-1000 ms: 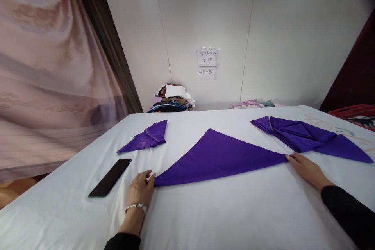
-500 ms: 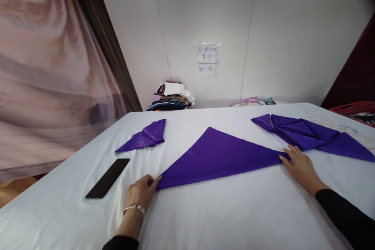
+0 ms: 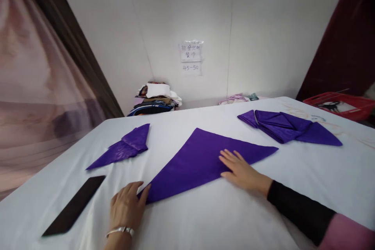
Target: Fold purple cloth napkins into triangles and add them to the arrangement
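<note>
A purple cloth napkin (image 3: pixel 187 164), folded into a broad triangle, lies flat at the middle of the white-covered bench (image 3: pixel 211 222), its point to the far side; the open right hand (image 3: pixel 241 174) rests spread on its near right part, while the left hand (image 3: pixel 126 205), fingers curled, has its thumb on the left corner, though whether it pinches the cloth I cannot tell. Beyond it lie a folded purple bundle (image 3: pixel 129 146) far left and more folded purple cloth (image 3: pixel 278 125) far right, with a dark flat rectangular slab (image 3: pixel 74 205) near left and a red plastic basket (image 3: pixel 359 114) past the bench's far right.
</note>
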### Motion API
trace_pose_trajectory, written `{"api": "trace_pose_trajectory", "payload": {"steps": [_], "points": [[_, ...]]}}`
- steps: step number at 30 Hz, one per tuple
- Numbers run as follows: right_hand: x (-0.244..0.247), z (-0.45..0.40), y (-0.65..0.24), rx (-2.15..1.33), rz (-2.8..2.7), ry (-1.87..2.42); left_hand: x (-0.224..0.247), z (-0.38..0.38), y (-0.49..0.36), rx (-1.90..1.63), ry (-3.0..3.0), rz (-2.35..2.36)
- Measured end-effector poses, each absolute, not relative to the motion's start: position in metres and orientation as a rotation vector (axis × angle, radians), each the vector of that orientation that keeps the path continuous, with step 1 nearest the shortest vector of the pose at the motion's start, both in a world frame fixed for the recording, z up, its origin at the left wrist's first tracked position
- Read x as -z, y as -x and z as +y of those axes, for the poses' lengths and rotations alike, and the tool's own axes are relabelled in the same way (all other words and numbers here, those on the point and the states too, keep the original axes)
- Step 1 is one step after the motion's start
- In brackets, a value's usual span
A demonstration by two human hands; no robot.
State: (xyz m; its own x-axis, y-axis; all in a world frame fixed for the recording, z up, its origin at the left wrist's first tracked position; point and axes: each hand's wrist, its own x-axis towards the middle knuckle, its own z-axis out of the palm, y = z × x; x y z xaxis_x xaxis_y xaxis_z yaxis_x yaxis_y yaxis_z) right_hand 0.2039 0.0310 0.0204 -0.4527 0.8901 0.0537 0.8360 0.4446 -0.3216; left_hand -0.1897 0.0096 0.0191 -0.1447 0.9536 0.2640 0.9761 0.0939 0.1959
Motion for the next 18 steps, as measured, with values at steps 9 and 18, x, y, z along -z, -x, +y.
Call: {"api": "trace_pose_trajectory", "payload": {"steps": [9,18], "points": [[-0.018,0.029,-0.132,-0.671,-2.6,1.115,0.002,0.046,0.078,0.264,2.572,-1.715],[-0.009,0.017,-0.224,-0.535,-2.441,1.559,0.016,0.053,0.085,0.061,2.618,-1.792]]}}
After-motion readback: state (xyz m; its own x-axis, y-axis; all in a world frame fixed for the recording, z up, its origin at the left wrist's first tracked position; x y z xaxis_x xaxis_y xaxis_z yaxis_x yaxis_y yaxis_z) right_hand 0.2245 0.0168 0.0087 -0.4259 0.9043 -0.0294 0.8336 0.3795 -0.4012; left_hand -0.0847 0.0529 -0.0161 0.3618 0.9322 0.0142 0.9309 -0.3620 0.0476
